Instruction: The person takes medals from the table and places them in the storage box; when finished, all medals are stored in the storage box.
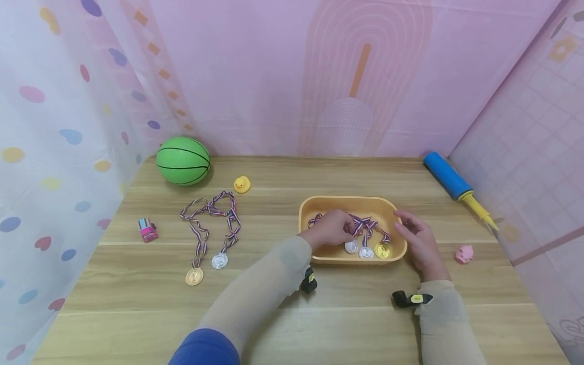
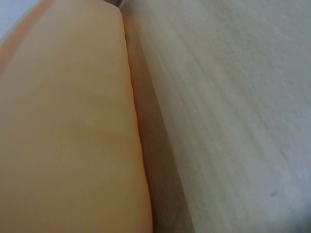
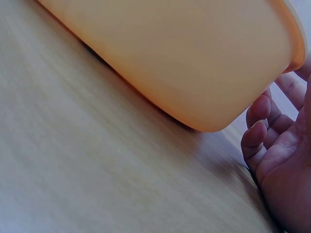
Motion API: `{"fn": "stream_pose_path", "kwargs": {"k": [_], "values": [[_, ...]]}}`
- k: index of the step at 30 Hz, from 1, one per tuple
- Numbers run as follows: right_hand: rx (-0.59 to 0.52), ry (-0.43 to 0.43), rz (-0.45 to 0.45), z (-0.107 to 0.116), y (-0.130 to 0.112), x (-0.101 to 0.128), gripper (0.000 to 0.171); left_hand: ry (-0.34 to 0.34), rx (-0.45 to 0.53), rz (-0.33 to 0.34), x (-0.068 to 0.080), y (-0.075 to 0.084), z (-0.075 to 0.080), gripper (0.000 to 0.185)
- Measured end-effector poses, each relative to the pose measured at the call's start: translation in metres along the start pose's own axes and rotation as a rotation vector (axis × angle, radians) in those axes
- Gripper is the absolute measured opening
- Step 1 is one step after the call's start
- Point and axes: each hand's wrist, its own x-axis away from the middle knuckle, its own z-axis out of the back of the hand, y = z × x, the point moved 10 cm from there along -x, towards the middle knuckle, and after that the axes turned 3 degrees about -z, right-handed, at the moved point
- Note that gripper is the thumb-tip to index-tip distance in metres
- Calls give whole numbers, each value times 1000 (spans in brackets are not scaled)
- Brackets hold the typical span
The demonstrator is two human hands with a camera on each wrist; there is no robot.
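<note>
We see the left hand (image 1: 329, 229) inside the orange tray (image 1: 319, 204), its fingers curled around the striped ribbons (image 1: 365, 224) of the medals lying there; three medal discs (image 1: 366, 250) rest against the tray's near wall; the right hand (image 1: 417, 237) sits just beside the tray's right rim, fingers loosely bent and holding nothing, as the right wrist view confirms; the tray stands on the wooden bench (image 1: 137, 299); two more medals (image 1: 207, 266) lie well to the left, near a green ball (image 1: 183, 160) and a yellow duck (image 1: 242, 184).
</note>
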Motion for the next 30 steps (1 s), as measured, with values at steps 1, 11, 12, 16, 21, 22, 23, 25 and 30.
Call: {"fn": "stream_pose_path", "kwargs": {"k": [1, 11, 12, 16, 21, 22, 23, 25, 30], "values": [[-2, 0, 1, 0, 0, 0, 37, -2, -7, -1, 0, 1, 0, 7], [-36, -2, 14, 1, 0, 0, 34, -8, -25, -13, -1, 1, -3, 4], [-37, -1, 16, 1, 0, 0, 34, -10, -23, -13, 0, 1, -3, 4], [-39, -1, 20, 1, -1, 0, 34, -24, -34, -19, 0, 1, -4, 4], [-34, -8, 10, 0, -1, 0, 35, -46, -65, -49, 0, 5, -6, 6], [-34, -10, 9, 0, -1, 0, 35, -50, -66, -55, 0, 5, -6, 8], [-33, -11, 6, 0, -1, 1, 36, -51, -73, -61, 0, 6, -7, 10], [-34, -13, 6, -1, -1, 1, 36, -53, -76, -64, 0, 6, -7, 11], [-30, -12, 9, 0, -1, 0, 35, -49, -51, -53, 1, 5, -6, 11]]}}
